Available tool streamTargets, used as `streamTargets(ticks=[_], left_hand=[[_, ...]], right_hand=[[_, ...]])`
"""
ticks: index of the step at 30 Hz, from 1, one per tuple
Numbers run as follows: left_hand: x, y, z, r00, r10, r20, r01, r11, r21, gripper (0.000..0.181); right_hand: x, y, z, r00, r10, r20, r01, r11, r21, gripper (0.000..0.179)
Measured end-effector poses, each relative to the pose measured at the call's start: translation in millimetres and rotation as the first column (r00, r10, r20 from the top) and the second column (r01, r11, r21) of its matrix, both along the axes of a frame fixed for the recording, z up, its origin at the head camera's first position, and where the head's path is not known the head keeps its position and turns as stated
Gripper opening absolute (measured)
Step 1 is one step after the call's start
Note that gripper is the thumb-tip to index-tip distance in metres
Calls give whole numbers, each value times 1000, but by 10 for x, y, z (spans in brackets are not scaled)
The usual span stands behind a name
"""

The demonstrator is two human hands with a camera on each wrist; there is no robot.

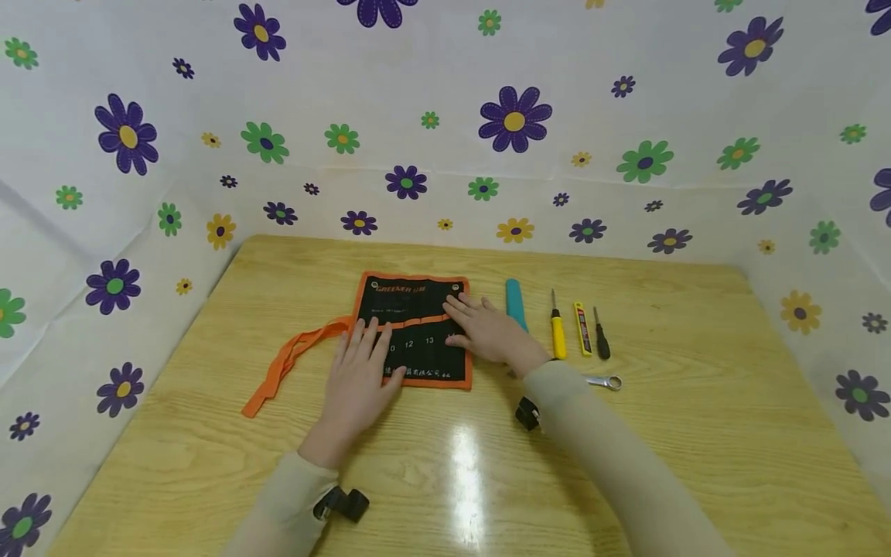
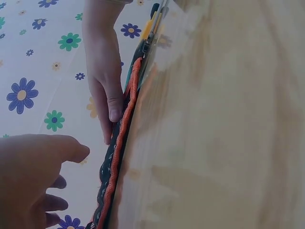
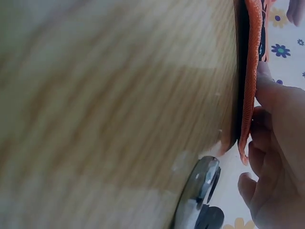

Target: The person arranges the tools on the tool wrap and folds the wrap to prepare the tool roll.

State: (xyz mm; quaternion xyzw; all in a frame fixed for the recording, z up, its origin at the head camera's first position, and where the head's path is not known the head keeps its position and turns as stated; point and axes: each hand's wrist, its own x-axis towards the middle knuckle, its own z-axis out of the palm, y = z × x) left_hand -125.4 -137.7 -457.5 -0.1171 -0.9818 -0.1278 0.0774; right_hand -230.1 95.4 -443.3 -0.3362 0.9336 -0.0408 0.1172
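A black fabric tool pouch (image 1: 428,360) with orange trim and printed numbers lies spread flat on the table. My left hand (image 1: 358,383) rests over its left side, fingers extended and thumb out. On the right side lies my right hand (image 1: 483,331), its fingers spread across the pouch's edge. In the right wrist view, the thumb of the right hand (image 3: 281,138) touches the orange border (image 3: 250,81). An orange tie strap (image 1: 285,367) trails from the pouch's left edge. Close to the right wrist is a wrench (image 1: 612,382), partly hidden by the sleeve.
Right of the pouch lie a teal stick-like item (image 1: 513,298), a yellow-handled screwdriver (image 1: 558,340), a slim yellow packet (image 1: 582,329) and a black-handled screwdriver (image 1: 602,342). A flower-patterned sheet (image 1: 445,93) borders the wooden table (image 1: 696,433).
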Motion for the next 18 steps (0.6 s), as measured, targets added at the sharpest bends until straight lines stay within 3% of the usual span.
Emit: streamTargets(ticks=[8,18], left_hand=[[32,60,-7,998,-13,56,12,1000,8,70],[71,91,-94,978,10,209,-8,1000,-7,74]], right_hand=[[-15,-1,2,997,-10,70,8,1000,30,71],[-9,-28,-18,994,-26,104,19,997,72,72]])
